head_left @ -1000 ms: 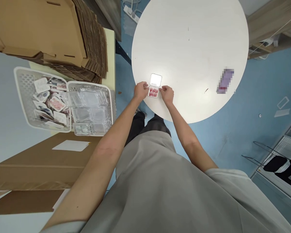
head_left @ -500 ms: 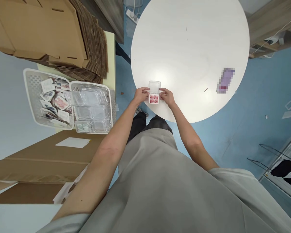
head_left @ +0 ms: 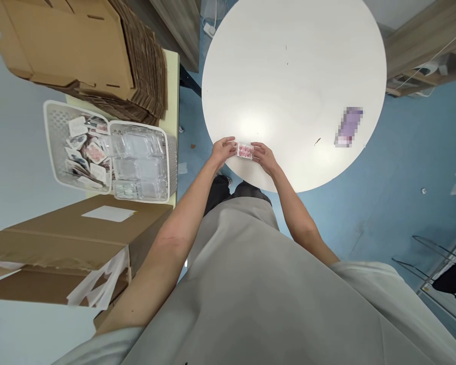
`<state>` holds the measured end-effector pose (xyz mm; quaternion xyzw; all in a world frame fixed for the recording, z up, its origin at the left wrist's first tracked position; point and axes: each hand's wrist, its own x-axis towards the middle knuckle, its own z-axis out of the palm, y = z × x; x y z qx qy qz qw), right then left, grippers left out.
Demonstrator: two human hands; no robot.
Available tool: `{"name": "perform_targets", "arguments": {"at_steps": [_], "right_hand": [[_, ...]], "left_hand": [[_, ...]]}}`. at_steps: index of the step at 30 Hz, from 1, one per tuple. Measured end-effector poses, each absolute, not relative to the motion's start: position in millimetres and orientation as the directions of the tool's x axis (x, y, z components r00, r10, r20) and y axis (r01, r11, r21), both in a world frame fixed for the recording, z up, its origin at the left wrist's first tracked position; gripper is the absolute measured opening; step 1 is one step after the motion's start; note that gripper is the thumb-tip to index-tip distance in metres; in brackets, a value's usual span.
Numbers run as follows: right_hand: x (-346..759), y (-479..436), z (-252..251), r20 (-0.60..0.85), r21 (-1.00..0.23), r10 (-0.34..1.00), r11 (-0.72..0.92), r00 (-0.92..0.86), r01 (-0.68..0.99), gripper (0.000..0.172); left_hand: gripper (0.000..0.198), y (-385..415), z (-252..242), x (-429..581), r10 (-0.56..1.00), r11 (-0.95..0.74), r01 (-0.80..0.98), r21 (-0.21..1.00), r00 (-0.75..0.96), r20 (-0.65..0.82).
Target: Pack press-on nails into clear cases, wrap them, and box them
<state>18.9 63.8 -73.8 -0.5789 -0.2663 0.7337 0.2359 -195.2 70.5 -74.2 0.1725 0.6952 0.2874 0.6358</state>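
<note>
A small clear plastic case holding red press-on nails sits at the near edge of the round white table. Its lid is down over the nails. My left hand grips the case's left side with curled fingers. On the right side my right hand pinches the case. Both hands rest on the table edge.
A white basket of nail packs and a basket of clear empty cases stand on a side table to the left. Flat cardboard is stacked behind them. A large brown carton sits below. A blurred purple object lies on the table's right.
The case's lid, open and standing up a second ago, has folded down over the nails. Both hands stayed on the case's sides.
</note>
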Motion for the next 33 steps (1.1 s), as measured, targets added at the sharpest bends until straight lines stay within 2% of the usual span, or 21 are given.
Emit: {"name": "perform_targets", "arguments": {"at_steps": [2, 5, 10, 12, 15, 16, 24, 33], "right_hand": [[22, 65, -73, -0.708, -0.683, 0.673, -0.73, -0.214, -0.037, 0.056], [27, 66, -73, -0.701, -0.694, 0.688, -0.719, -0.189, -0.042, 0.07], [32, 69, -77, -0.727, -0.675, 0.67, -0.738, -0.15, -0.027, 0.081], [35, 69, -77, -0.756, -0.643, 0.641, -0.765, -0.132, -0.029, 0.071], [38, 68, -73, -0.81, -0.563, 0.548, -0.826, -0.207, 0.019, 0.039], [39, 67, -71, -0.82, -0.544, 0.521, -0.838, -0.236, 0.039, 0.036], [40, 59, -56, -0.817, -0.55, 0.528, -0.834, -0.231, 0.039, 0.036], [31, 64, -61, -0.789, -0.584, 0.55, -0.81, -0.274, 0.053, 0.036]], "left_hand": [[0.035, 65, -72, -193, 0.576, 0.799, -0.145, 0.584, -0.093, -0.812], [0.052, 53, -68, -189, 0.513, 0.856, -0.08, 0.511, 0.001, -0.858], [0.047, 38, -67, -180, 0.506, 0.861, -0.037, 0.507, -0.036, -0.862], [0.047, 37, -68, -176, 0.526, 0.847, -0.049, 0.529, -0.056, -0.849], [0.05, 38, -69, -173, 0.545, 0.834, -0.056, 0.549, -0.078, -0.835], [0.05, 39, -68, -173, 0.545, 0.833, -0.056, 0.55, -0.083, -0.834], [0.045, 37, -59, -168, 0.526, 0.847, -0.039, 0.53, -0.083, -0.846], [0.038, 29, -44, -163, 0.541, 0.826, -0.05, 0.561, -0.211, -0.814]]}}
